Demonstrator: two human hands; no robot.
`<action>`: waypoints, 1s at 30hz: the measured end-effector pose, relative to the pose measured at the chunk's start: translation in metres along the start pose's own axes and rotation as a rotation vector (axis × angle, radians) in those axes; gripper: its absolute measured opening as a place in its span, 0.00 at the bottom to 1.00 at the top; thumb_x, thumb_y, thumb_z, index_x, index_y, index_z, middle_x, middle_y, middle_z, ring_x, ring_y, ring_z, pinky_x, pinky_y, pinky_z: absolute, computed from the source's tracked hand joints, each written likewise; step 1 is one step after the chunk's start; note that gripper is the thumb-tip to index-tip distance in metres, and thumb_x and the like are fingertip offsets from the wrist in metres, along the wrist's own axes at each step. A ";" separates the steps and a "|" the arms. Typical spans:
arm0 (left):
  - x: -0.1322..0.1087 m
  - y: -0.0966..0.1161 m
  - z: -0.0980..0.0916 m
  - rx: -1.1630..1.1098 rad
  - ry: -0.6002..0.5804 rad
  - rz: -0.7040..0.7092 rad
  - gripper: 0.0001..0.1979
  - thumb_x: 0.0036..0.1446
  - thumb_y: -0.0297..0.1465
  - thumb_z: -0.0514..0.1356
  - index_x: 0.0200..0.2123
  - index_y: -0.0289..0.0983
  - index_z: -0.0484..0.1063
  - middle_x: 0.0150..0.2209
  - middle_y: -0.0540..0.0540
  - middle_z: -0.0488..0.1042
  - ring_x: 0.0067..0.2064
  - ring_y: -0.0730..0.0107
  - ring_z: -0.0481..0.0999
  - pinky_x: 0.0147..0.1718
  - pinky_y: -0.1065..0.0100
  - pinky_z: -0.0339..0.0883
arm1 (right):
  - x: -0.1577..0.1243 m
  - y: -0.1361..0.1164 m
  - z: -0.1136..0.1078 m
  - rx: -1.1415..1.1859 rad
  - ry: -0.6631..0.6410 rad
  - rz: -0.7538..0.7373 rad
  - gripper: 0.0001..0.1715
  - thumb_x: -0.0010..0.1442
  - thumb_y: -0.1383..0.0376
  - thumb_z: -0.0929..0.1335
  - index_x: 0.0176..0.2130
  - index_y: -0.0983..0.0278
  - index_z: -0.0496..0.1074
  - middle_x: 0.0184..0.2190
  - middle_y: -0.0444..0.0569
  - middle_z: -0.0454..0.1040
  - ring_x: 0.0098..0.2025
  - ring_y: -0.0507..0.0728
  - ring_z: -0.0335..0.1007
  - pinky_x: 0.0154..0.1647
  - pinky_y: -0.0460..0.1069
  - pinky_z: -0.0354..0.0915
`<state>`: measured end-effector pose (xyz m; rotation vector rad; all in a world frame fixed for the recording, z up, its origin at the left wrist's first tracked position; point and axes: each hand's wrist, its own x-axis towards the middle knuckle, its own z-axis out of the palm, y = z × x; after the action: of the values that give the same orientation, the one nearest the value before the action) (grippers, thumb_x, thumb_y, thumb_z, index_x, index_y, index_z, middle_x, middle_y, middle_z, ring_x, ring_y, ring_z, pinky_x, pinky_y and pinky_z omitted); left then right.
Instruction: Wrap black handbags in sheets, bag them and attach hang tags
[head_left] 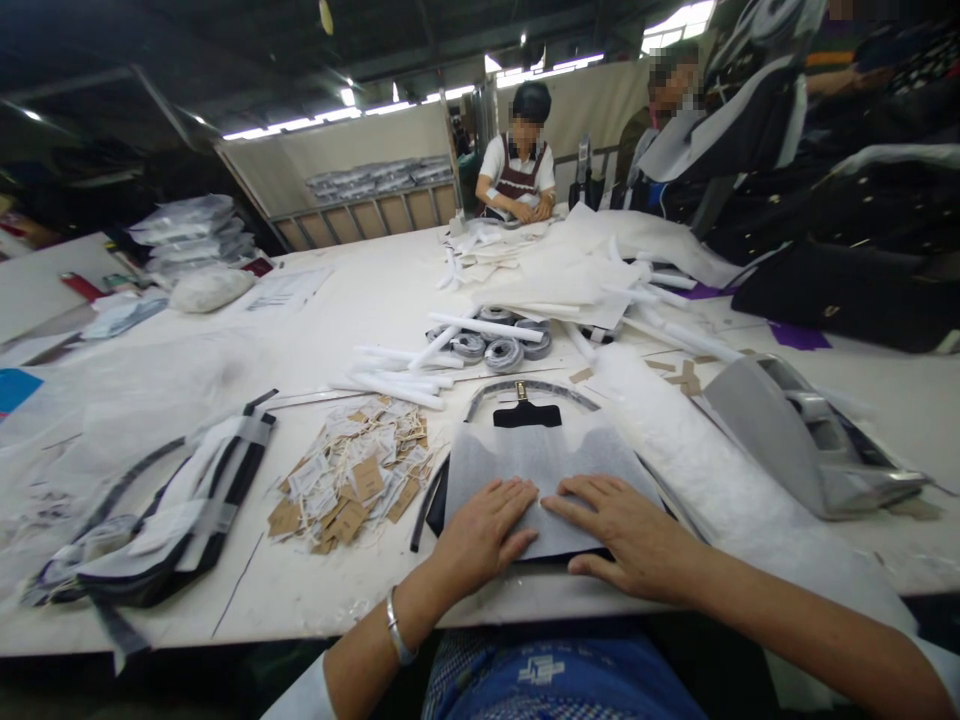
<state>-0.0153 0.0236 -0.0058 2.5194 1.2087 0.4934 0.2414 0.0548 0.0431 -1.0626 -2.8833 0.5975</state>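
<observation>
A black handbag (527, 413) with a gold clasp on its tab lies flat in front of me at the table's near edge. Most of its body is hidden under a sheet of thin white wrapping paper (551, 455). My left hand (487, 525) rests palm down on the paper's left half, fingers stretched out. On the right half, my right hand (619, 530) lies flat too, its fingers spread. The fingertips of both hands almost meet mid-sheet. A wrapped handle (529, 386) arcs above the bag, and a dark strap (421, 510) shows at its left side.
Left of the bag sits a pile of brown and white tags (360, 480), then another wrapped bag (180, 510). Beyond are coiled straps (502, 350) and white foam tubes (397, 380). A partly wrapped bag (810, 435) lies right. A person (517, 165) works at the far end.
</observation>
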 end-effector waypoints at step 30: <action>0.000 -0.010 -0.021 0.112 -0.192 0.050 0.33 0.66 0.45 0.54 0.70 0.44 0.51 0.72 0.45 0.45 0.72 0.51 0.45 0.68 0.42 0.44 | -0.017 0.031 0.037 -0.190 0.163 -0.281 0.47 0.64 0.45 0.64 0.71 0.63 0.48 0.70 0.55 0.54 0.72 0.65 0.45 0.71 0.65 0.44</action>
<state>-0.0308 0.0322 0.0092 2.6252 1.1331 0.1941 0.2689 0.0529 -0.0005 -0.6620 -2.9093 0.2169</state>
